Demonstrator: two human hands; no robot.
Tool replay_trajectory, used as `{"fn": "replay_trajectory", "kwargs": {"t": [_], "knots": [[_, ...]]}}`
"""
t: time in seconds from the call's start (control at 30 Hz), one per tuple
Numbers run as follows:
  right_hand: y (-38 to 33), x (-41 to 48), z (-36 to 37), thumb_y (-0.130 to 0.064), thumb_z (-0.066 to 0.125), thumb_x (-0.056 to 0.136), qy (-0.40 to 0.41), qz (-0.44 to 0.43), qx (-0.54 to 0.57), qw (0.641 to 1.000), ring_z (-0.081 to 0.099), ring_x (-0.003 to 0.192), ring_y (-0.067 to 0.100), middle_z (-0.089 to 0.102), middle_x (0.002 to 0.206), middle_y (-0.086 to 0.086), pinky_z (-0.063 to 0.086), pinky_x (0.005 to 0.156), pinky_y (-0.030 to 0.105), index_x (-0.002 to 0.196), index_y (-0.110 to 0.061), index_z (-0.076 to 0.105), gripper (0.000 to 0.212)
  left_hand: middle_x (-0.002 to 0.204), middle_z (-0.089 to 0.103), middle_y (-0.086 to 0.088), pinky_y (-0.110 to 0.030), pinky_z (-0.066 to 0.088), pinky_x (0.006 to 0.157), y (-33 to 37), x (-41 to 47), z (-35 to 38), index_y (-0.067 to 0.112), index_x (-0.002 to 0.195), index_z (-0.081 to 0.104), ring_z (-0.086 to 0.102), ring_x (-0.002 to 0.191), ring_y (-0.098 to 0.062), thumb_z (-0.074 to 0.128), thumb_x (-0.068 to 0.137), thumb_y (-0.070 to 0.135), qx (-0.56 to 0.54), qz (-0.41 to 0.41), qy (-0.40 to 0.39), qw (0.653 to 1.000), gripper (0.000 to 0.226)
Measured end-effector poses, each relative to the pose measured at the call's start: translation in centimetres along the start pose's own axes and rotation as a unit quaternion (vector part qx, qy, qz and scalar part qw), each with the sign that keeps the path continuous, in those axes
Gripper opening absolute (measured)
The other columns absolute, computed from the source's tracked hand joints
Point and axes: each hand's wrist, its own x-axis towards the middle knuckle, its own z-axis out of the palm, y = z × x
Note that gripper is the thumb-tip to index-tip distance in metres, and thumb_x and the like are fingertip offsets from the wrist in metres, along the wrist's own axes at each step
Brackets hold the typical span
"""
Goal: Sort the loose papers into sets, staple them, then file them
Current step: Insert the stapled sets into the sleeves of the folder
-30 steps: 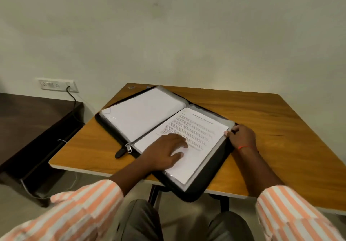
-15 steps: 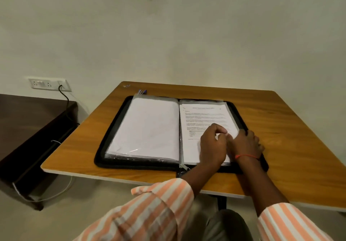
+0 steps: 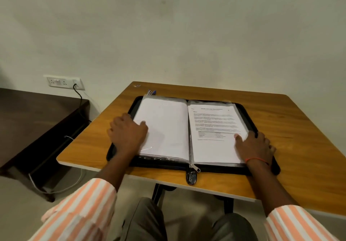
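Note:
A black zip folder (image 3: pixel 249 113) lies open flat on the wooden table (image 3: pixel 292 137). Its left side shows a clear sleeve holding blank white paper (image 3: pixel 164 124). The right sleeve holds a printed page (image 3: pixel 213 124) with text and a small table. My left hand (image 3: pixel 127 134) rests on the folder's left edge, thumb on the blank sheet. My right hand (image 3: pixel 255 146) grips the folder's right edge, thumb on the printed page and fingers over the black rim. A zip pull (image 3: pixel 194 168) sits at the folder's front middle.
Blue pens (image 3: pixel 152 92) stick out behind the folder's far left corner. A small object (image 3: pixel 137 85) lies at the table's far left corner. A dark low cabinet (image 3: pixel 37 121) stands at left, with a wall socket (image 3: pixel 63 82) and cable above it.
The folder has been turned square to the table edge. My left hand moved from the right page across to the folder's left edge. My right hand stayed at the right edge.

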Motion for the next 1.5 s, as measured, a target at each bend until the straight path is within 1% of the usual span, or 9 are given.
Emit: {"fn": "replay_trajectory", "kwargs": {"t": [0.27,0.5,0.7,0.8,1.03,1.13,1.2,1.33,1.5], "knots": [[-0.1,-0.1,0.0,-0.062,0.037,0.098,-0.008,0.001,0.004,1.000,0.038,0.136,0.037,0.040,0.151,0.016,0.026,0.113,0.051,0.146,-0.013,0.045,0.069,0.135,0.059,-0.021,-0.047,0.048,0.100,-3.9,4.8,-3.1,0.004,0.135,0.055,0.058,0.117,-0.040,0.055,0.094,0.060,-0.095,-0.123,-0.208,0.966,0.070],[-0.2,-0.1,-0.4,-0.062,0.036,0.098,-0.007,0.003,0.008,1.000,0.038,0.136,0.036,0.040,0.152,0.016,0.027,0.113,0.051,0.147,-0.014,0.045,0.069,0.102,0.076,-0.014,-0.039,0.056,0.072,-3.5,4.9,-7.2,0.009,0.115,0.066,0.073,0.083,-0.030,0.058,0.097,0.047,-0.508,-0.142,-0.282,0.802,0.043],[-0.2,-0.2,-0.3,-0.062,0.038,0.098,-0.007,0.005,0.020,1.000,0.037,0.138,0.036,0.038,0.154,0.015,0.025,0.113,0.051,0.146,-0.015,0.046,0.068,0.117,0.074,-0.009,-0.039,0.059,0.091,2.0,0.3,-4.7,0.012,0.125,0.066,0.070,0.108,-0.027,0.044,0.107,0.035,-0.712,-0.068,-0.295,0.633,0.036],[-0.1,-0.3,-0.4,-0.062,0.039,0.098,-0.004,0.007,0.029,1.000,0.037,0.139,0.035,0.038,0.154,0.015,0.025,0.114,0.051,0.146,-0.015,0.047,0.068,0.103,0.076,-0.004,-0.030,0.059,0.081,5.0,-2.6,-1.5,0.007,0.122,0.064,0.066,0.101,-0.023,0.042,0.105,0.017,-0.685,-0.011,-0.316,0.656,0.029],[0.2,0.0,-0.3,-0.055,0.045,0.096,0.003,0.055,0.202,0.978,0.048,0.128,0.037,0.053,0.140,0.017,0.034,0.108,0.049,0.129,-0.015,0.060,0.054,0.152,0.044,0.012,-0.051,0.040,0.115,7.8,-7.2,4.0,0.045,0.141,0.055,0.039,0.143,-0.021,0.064,0.097,0.023,-0.504,0.156,-0.417,0.740,0.050],[1.7,-1.2,-0.2,-0.029,0.054,0.100,-0.001,0.153,0.417,0.896,0.057,0.117,0.042,0.061,0.123,0.019,0.048,0.097,0.049,0.113,-0.013,0.062,0.023,0.159,0.037,0.017,-0.050,0.026,0.123,8.0,-8.2,6.3,0.044,0.145,0.050,0.026,0.150,-0.008,0.063,0.097,0.042,-0.323,0.293,-0.361,0.824,0.049],[2.5,-2.8,-0.8,-0.023,0.049,0.105,-0.049,0.254,0.570,0.780,0.060,0.108,0.038,0.057,0.133,0.023,0.047,0.100,0.048,0.115,-0.007,0.061,0.022,0.162,0.034,0.013,-0.049,0.020,0.125,8.2,-8.3,7.1,0.039,0.148,0.048,0.018,0.152,-0.006,0.059,0.099,0.048,-0.236,0.340,-0.331,0.848,0.051],[2.7,-3.0,-4.3,-0.026,0.051,0.097,0.141,0.199,0.751,0.614,0.070,0.086,0.022,0.072,0.092,0.001,0.059,0.078,0.034,0.103,-0.016,0.073,0.025,0.163,0.033,0.012,-0.040,0.018,0.124,8.4,-8.4,7.2,0.037,0.149,0.047,0.016,0.153,-0.007,0.059,0.099,0.047,-0.226,0.345,-0.328,0.850,0.052],[3.5,-3.7,-3.9,-0.024,0.047,0.101,0.257,0.178,0.697,0.645,0.071,0.091,0.019,0.073,0.095,0.001,0.059,0.074,0.028,0.108,-0.012,0.069,0.026,0.162,0.036,0.011,-0.037,0.019,0.122,7.9,-8.2,7.1,0.036,0.147,0.051,0.018,0.153,-0.007,0.065,0.096,0.044,-0.262,0.320,-0.334,0.847,0.052]]}}
